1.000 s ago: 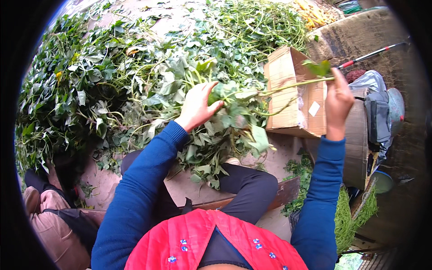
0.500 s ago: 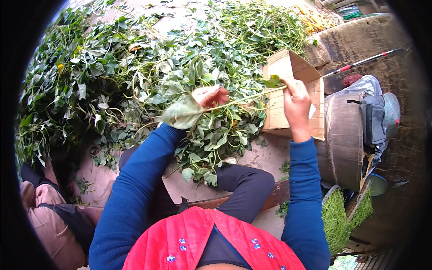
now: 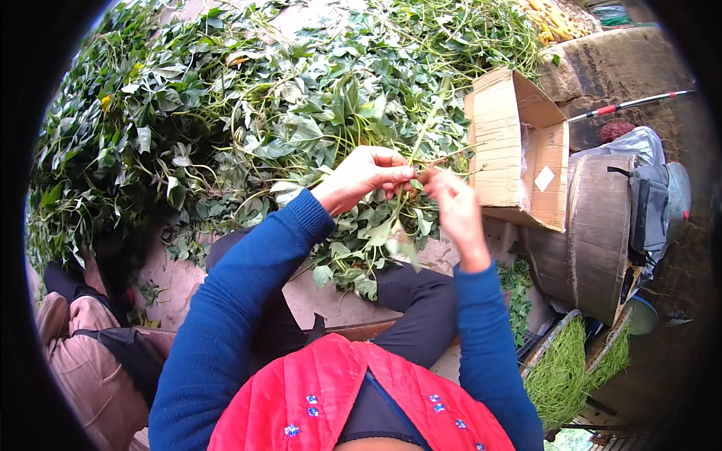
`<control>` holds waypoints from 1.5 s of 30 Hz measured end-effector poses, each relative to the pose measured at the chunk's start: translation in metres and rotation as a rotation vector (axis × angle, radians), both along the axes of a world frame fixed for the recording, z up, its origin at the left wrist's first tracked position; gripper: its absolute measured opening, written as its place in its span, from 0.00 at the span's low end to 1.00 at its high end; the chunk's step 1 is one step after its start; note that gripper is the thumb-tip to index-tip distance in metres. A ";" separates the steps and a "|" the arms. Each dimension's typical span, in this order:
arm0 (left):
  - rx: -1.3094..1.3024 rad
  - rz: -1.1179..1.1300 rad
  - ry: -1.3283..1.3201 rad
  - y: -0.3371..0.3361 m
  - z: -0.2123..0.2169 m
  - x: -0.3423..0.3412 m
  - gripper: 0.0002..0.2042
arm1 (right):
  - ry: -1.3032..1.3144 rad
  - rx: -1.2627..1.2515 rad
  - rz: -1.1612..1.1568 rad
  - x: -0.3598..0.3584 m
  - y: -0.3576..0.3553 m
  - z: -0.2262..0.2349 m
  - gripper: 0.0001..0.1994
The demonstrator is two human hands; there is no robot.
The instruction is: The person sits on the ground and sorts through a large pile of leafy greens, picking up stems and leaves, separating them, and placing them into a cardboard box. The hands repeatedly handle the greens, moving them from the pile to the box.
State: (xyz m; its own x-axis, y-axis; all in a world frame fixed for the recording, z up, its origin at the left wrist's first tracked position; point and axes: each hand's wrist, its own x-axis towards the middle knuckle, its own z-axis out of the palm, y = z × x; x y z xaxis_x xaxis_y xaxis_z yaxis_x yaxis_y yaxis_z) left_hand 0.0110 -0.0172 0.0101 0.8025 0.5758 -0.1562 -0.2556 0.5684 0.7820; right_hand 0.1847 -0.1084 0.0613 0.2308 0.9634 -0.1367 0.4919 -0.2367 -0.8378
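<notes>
A leafy green vine [image 3: 403, 218] hangs between my two hands, its leaves drooping in front of the pile. My left hand [image 3: 368, 179] is closed, pinching the vine's stem between thumb and fingers. Close beside it, on the right, my right hand [image 3: 457, 214] is blurred by motion. Its fingers look curled together at the same stem; the exact grip is smeared. Beyond both hands spreads a large heap of cut leafy vines [image 3: 301, 128], tangled with pale stems.
An open cardboard box [image 3: 492, 161] stands right of the heap, next to a brown drum [image 3: 587, 240] with bags on top. Lower right are bundled thin green stems [image 3: 560, 368]. Another person's pink-clad leg [image 3: 98, 376] is at lower left. Yellow cobs [image 3: 556, 21] lie at the far right.
My right hand has come left and down from the box to meet my left hand. The vine, stretched out between them before, now hangs bunched. My left hand has moved slightly right and closed.
</notes>
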 end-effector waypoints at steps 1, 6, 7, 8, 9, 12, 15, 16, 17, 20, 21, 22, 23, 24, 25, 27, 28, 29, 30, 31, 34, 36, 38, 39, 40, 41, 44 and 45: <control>0.000 0.033 0.015 0.000 -0.003 0.002 0.09 | 0.094 -0.022 0.039 -0.014 -0.012 -0.006 0.13; 0.024 0.042 0.043 -0.003 -0.001 0.005 0.09 | 0.088 0.026 0.056 -0.053 -0.036 -0.010 0.08; 0.026 0.039 0.035 -0.003 0.000 0.005 0.09 | 0.078 0.020 0.049 -0.053 -0.037 -0.008 0.08; 0.027 0.036 0.027 -0.004 0.001 0.006 0.09 | 0.068 0.013 0.043 -0.053 -0.037 -0.007 0.08; 0.034 0.033 0.023 -0.004 0.001 0.006 0.09 | 0.058 0.007 0.037 -0.052 -0.038 -0.007 0.07; 0.026 0.032 -0.003 -0.004 -0.001 0.005 0.08 | 0.036 0.001 0.022 -0.050 -0.040 -0.006 0.07; -0.099 0.146 -0.129 -0.006 -0.004 0.005 0.08 | 0.235 0.037 -0.161 -0.044 -0.041 -0.010 0.07; -0.182 0.253 -0.223 -0.006 -0.009 0.007 0.08 | 0.397 0.110 -0.284 -0.044 -0.039 -0.009 0.08; -0.264 0.361 -0.317 -0.004 -0.012 0.008 0.08 | 0.409 0.185 -0.398 -0.038 -0.038 -0.013 0.09; -0.355 0.557 -0.302 0.020 -0.012 -0.004 0.07 | 0.356 0.318 -0.588 -0.023 -0.036 -0.021 0.09; -0.257 0.538 -0.206 0.016 -0.008 -0.004 0.08 | 0.215 0.252 -0.428 -0.011 -0.041 -0.027 0.15; -0.156 0.423 -0.105 0.006 -0.004 -0.003 0.08 | 0.009 0.262 -0.305 -0.008 -0.038 -0.028 0.20; -0.088 0.291 -0.049 -0.002 -0.007 0.000 0.08 | -0.200 0.263 -0.177 -0.007 -0.036 -0.030 0.25; 0.063 0.130 0.060 -0.012 -0.009 0.003 0.08 | -0.056 0.100 -0.168 -0.001 -0.039 -0.033 0.32; 0.215 -0.031 0.167 -0.023 -0.009 0.008 0.08 | 0.239 0.121 -0.221 -0.009 -0.040 -0.036 0.28; 0.566 -0.276 0.223 -0.042 -0.013 0.012 0.09 | 0.499 0.017 -0.247 -0.020 -0.040 -0.017 0.21; 0.570 -0.362 0.232 -0.051 -0.018 0.016 0.09 | 0.410 0.014 -0.261 -0.012 -0.053 -0.020 0.15; 0.570 -0.451 0.233 -0.059 -0.026 0.020 0.10 | 0.427 0.024 -0.356 -0.006 -0.068 -0.018 0.13; 0.707 -0.343 0.183 -0.066 -0.034 0.022 0.14 | 0.430 0.045 -0.467 0.003 -0.082 -0.009 0.12; 0.797 -0.373 0.271 -0.065 -0.033 0.022 0.21 | 0.249 0.066 -0.587 0.028 -0.107 -0.008 0.11; 1.316 -0.067 0.540 -0.054 -0.060 0.013 0.25 | 0.082 0.108 -0.969 0.093 -0.197 0.004 0.11; 1.332 -0.126 0.832 -0.032 -0.060 0.013 0.24 | -0.121 -0.012 -1.118 0.140 -0.308 -0.019 0.11; 1.193 0.025 0.901 -0.013 -0.079 0.021 0.24 | -0.563 -0.621 -0.829 0.174 -0.449 -0.049 0.10; 1.039 0.127 0.812 -0.009 -0.106 0.042 0.28 | -1.163 -0.886 -0.269 0.221 -0.565 -0.027 0.10; 1.051 0.092 0.991 0.003 -0.123 0.026 0.30 | -0.815 -0.925 -0.786 0.166 -0.539 -0.085 0.13; 0.990 0.076 1.042 0.006 -0.137 0.037 0.32 | -0.841 -0.962 -0.990 0.158 -0.568 -0.086 0.16; 0.549 0.010 1.048 0.022 -0.183 0.048 0.40 | -0.726 -0.955 -0.962 0.133 -0.497 -0.094 0.15; 0.485 0.048 1.031 0.027 -0.206 0.043 0.36 | -0.638 -0.911 -0.928 0.132 -0.452 -0.087 0.14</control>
State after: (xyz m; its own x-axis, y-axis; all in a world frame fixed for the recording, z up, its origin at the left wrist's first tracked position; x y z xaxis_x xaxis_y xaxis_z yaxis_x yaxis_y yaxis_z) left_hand 0.0541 0.0100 -0.1959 0.3971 0.7817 -0.4809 0.6225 0.1556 0.7670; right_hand 0.3167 -0.5608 -0.0262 0.9665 0.0722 -0.2461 0.0929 -0.9929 0.0738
